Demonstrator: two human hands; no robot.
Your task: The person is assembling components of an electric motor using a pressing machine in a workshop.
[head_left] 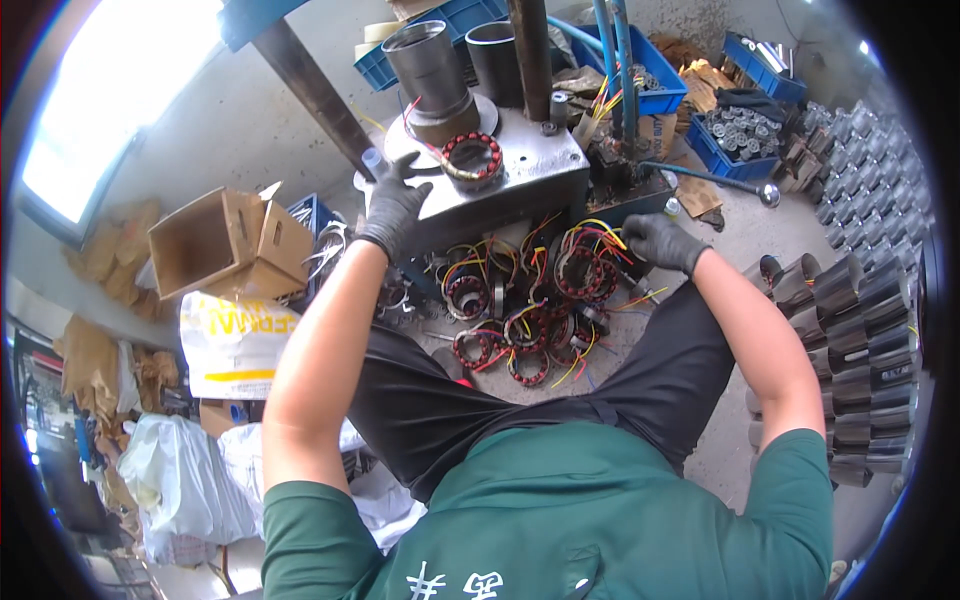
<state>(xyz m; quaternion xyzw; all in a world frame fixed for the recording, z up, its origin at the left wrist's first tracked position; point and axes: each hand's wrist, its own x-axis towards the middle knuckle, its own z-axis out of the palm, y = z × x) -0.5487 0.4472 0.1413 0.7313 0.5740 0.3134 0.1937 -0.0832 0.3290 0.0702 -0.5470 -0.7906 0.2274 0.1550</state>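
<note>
some yellow lettering crosses a white sack (238,350), white characters our green shirt (560,500). our left hand (397,200) splays just beside the red-wound stator (478,180) on the press bed (540,165); our right hand (663,243) curls near wired stators (588,295), hold unclear.

Dark grey over the gloved left hand (397,208) and right hand (662,242); dotted red around the coil ring (490,149) at upper centre; yellow, red and blue through the wires (606,233) at centre; dark green, printed white, across the shirt (600,500) at bottom.

Room on plate (540,163) right of wound ring (494,158); cylinders (427,72) block rear
</note>
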